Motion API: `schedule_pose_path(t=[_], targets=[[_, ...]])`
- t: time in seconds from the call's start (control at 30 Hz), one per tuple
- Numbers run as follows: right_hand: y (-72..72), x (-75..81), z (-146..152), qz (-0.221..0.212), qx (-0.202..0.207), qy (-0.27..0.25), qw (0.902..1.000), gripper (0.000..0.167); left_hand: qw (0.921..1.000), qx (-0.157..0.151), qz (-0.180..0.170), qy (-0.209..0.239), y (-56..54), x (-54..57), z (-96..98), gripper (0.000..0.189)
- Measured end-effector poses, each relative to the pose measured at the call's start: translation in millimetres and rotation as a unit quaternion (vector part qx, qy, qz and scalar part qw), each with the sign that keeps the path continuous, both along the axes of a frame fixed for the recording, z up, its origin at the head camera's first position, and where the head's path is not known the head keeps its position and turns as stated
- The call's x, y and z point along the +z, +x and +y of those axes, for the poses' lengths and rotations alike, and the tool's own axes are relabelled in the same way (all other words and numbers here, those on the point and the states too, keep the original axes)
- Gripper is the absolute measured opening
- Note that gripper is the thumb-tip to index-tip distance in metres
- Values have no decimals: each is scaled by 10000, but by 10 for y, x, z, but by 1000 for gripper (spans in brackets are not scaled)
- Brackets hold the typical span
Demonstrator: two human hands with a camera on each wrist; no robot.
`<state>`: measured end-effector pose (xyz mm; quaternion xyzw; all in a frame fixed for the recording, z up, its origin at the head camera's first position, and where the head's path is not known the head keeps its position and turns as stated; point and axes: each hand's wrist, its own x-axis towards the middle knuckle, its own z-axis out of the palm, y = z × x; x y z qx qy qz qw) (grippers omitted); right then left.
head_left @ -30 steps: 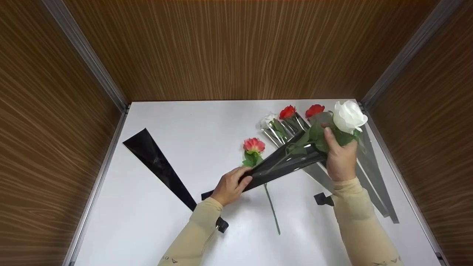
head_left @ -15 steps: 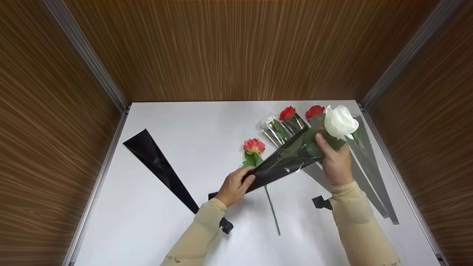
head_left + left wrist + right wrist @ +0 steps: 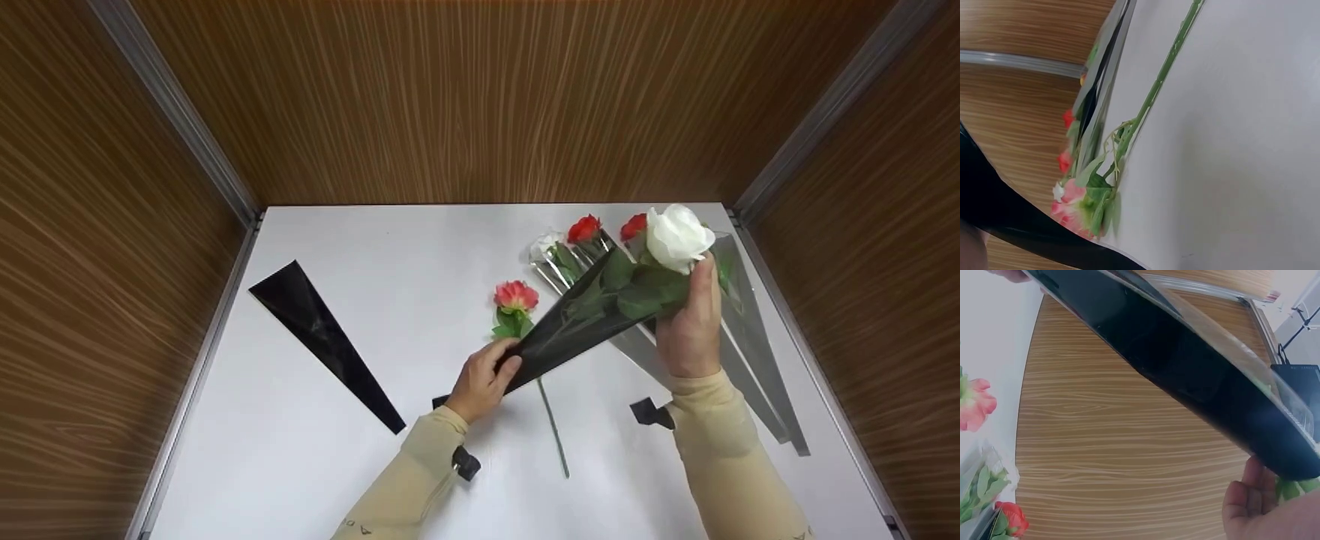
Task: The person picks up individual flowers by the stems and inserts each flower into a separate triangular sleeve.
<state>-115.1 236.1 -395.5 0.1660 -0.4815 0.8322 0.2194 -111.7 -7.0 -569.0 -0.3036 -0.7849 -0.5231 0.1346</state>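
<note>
My left hand (image 3: 482, 380) grips the narrow lower part of a black flower sleeve (image 3: 559, 349) with a clear front. Inside it show the leaves and stem of a white rose (image 3: 679, 238), whose bloom stands out of the wide end. Beside that end is my right hand (image 3: 688, 326), its thumb straight and raised against the bloom's lower right. In the right wrist view its loosely bent fingers (image 3: 1247, 492) touch the edge of the sleeve (image 3: 1185, 377). Below the sleeve lies a pink flower (image 3: 516, 296) on the table, its green stem (image 3: 1159, 81) bare of wrapping.
A second black sleeve (image 3: 322, 330) lies flat on the left of the white table (image 3: 247, 465). At the back right lie wrapped flowers, among them a white one (image 3: 545, 245) and a red one (image 3: 584, 229). Wood-grain panels (image 3: 480, 105) wall the table in.
The white rose has shifted left towards the sleeve. My right thumb has lifted from the leaves and sleeve rim to the bloom's side. My left hand has moved slightly right, still gripping the sleeve.
</note>
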Motion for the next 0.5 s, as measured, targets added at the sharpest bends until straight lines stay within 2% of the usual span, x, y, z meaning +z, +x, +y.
schedule_pose_path(t=[0.13,0.3,0.5], targets=[[4,2,30,-263,-109,175,9994,41,9999,112,-63,-43,-2,2,-1,34],[10,-2,39,-629,-449,278,9966,29,9995,213,-105,-184,10,27,-10,35],[-3,-13,46,-751,-885,676,9909,29,9994,230,-63,-248,20,59,-17,35]])
